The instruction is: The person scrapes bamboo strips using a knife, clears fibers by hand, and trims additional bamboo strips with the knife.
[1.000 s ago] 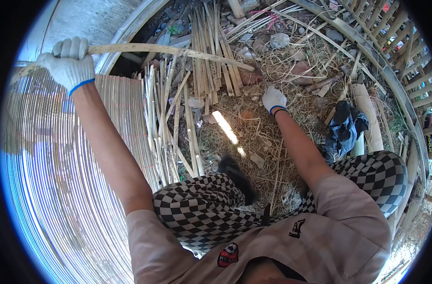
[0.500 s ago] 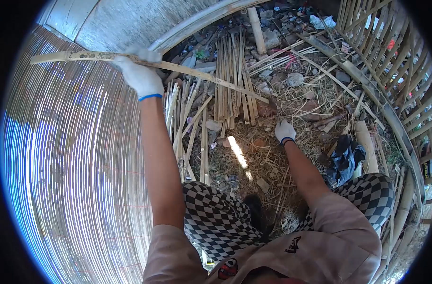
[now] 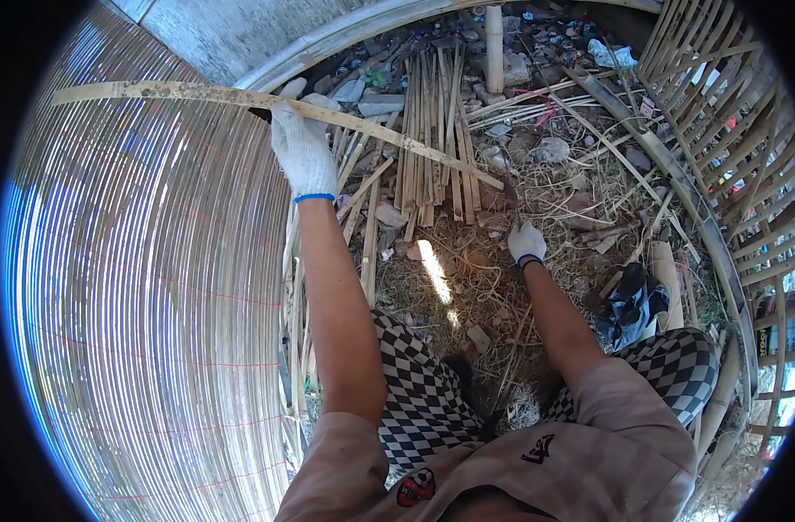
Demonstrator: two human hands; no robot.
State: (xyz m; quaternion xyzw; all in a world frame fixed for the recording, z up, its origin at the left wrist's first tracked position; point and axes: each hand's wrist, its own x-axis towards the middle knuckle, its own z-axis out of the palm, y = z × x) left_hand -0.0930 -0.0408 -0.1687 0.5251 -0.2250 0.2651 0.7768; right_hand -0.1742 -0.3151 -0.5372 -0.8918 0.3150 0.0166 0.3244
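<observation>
A long bamboo strip (image 3: 184, 92) stretches from the upper left to the middle, slightly bowed. My left hand (image 3: 304, 148), in a white glove with a blue cuff, is at the strip, thumb and fingers closed around it. My right hand (image 3: 527, 243), also gloved, is closed on the handle of a dark blade (image 3: 509, 193). The blade points up, close to the right end of the strip. Below the strip's right half lies a bundle of cut bamboo strips (image 3: 430, 130).
A slatted bamboo screen (image 3: 180, 287) fills the left. Dry shavings (image 3: 502, 287) and rubble cover the ground between my legs. At the right are a black plastic bag (image 3: 630, 304), a bamboo pole (image 3: 667, 283) and a lattice fence (image 3: 763, 165).
My left hand has moved rightward along the strip, from its far left part toward the middle. The view has shifted, and my right hand stays near the strip's right end.
</observation>
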